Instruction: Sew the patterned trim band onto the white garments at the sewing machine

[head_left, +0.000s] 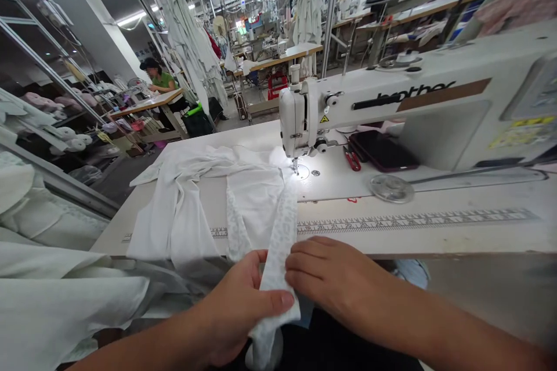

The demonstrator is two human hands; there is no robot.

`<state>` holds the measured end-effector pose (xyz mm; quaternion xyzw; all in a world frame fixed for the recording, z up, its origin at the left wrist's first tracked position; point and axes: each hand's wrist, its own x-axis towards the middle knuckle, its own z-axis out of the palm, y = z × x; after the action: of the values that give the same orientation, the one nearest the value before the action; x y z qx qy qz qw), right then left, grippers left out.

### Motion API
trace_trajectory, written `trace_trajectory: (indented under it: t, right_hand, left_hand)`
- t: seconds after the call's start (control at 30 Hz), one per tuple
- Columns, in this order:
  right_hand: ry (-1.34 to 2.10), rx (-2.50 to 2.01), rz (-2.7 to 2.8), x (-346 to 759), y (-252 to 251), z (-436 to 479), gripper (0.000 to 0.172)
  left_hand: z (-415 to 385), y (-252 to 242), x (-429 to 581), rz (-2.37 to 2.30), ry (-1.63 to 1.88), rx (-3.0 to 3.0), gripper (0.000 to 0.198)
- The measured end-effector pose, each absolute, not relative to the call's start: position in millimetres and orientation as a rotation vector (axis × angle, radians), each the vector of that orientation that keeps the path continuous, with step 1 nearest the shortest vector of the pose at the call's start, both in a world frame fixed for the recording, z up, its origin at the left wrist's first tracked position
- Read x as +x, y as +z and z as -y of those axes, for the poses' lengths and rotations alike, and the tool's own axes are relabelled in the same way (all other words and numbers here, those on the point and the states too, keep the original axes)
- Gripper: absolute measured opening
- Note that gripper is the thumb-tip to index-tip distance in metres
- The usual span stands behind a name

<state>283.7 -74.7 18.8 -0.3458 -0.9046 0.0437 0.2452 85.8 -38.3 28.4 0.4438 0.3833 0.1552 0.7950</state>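
Note:
A white lace-patterned fabric strip (278, 269) runs from under the sewing machine needle (296, 166) down toward me. My left hand (241, 310) grips it with the thumb on top. My right hand (335, 278) presses its fingertips against the strip's right edge, so the strip is pinched between both hands. Its lower end hangs below the table edge. A white garment (187, 208) lies rumpled on the table left of the strip, and part of it reaches the presser foot area. Its far side is partly folded.
A white Brother sewing machine (383, 95) stands on the white table (413, 243), with red snips (352, 157), a dark phone (380, 151) and a metal disc (390, 188) beside it. A measuring scale (391, 221) runs along the edge. White cloth (56, 301) piles at left. A co-worker (159, 78) sits far back.

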Motion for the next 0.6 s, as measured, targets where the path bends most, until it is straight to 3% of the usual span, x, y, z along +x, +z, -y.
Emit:
trace_trajectory:
  t: [0.07,0.17,0.23,0.3,0.43,0.6]
  right_hand:
    - [0.107,-1.006,2.389,286.2,1.0,86.4,0.022]
    - [0.055,-1.076,2.269,288.9,-31.5,99.8,0.032]
    - [-0.015,-1.086,2.213,290.9,-49.4,104.1,0.033]
    - [-0.087,-1.067,2.160,292.4,-59.6,105.3,0.031]
    - [-0.133,-1.051,2.095,289.9,-60.7,103.0,0.035]
    - [-0.158,-1.071,2.104,284.3,-54.1,96.9,0.043]
  left_hand:
    - [26.6,25.0,90.6,-0.860,0.256,1.238,0.051]
    - [-12.4,14.5,106.6,-0.921,0.428,1.858,0.036]
    - [-48.3,5.8,117.0,-0.935,0.528,2.192,0.037]
    - [-84.7,-1.5,118.7,-0.976,0.394,2.425,0.046]
    - [-134.9,-2.4,92.5,-1.224,0.096,2.620,0.049]
    - [-138.4,8.6,97.1,-1.567,0.295,2.645,0.030]
